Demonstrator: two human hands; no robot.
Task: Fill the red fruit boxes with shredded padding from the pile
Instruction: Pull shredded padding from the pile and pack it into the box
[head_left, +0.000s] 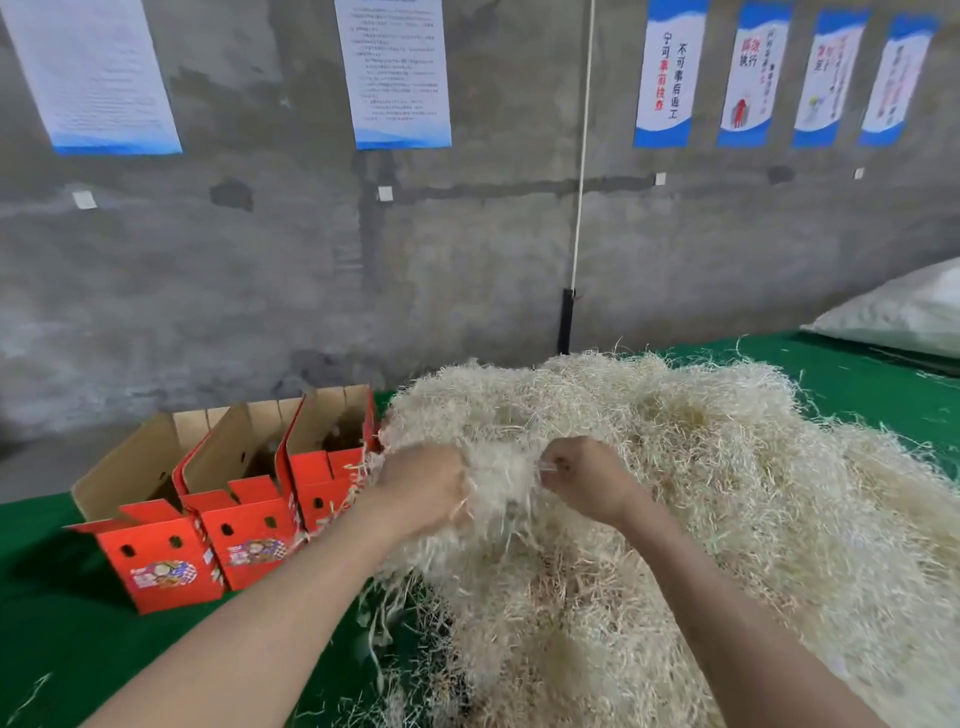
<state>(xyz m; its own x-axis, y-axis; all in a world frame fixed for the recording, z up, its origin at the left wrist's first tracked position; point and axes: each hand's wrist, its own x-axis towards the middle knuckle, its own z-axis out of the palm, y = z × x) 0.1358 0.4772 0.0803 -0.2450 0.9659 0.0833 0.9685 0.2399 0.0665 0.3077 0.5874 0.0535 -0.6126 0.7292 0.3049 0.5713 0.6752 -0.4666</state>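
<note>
**Location.** The pile of shredded padding (701, 467) fills the centre and right of the frame and lies on the green table (47, 623). Three red fruit boxes (249, 540) stand in a row at the left of the frame with their flaps open. The box nearest the pile touches its edge, and a few strands hang over its rim.

**Hands.** The left hand (421, 488) and the right hand (582, 480) are both closed on one clump (501, 478), which is stretched between them at the near-left face of the pile.

**Handling.** The padding is judged to be very light, soft and springy, with no risk of breakage. The strands interlock, so a lifted clump is likely to drag trailing strands and shed loose ones. Take hold deep in the mass with the whole fist, not with the fingertips. The material should compress readily when pressed into a box.

**Limits of view.**
- The left fingers are buried in the padding.
- The clump is blurred.
- The box interiors are in shadow, so their fill level cannot be determined.
- The pile is cut off at the bottom and right edges of the frame.
- A white sack (904, 312) at the upper right is only partly in frame.
</note>
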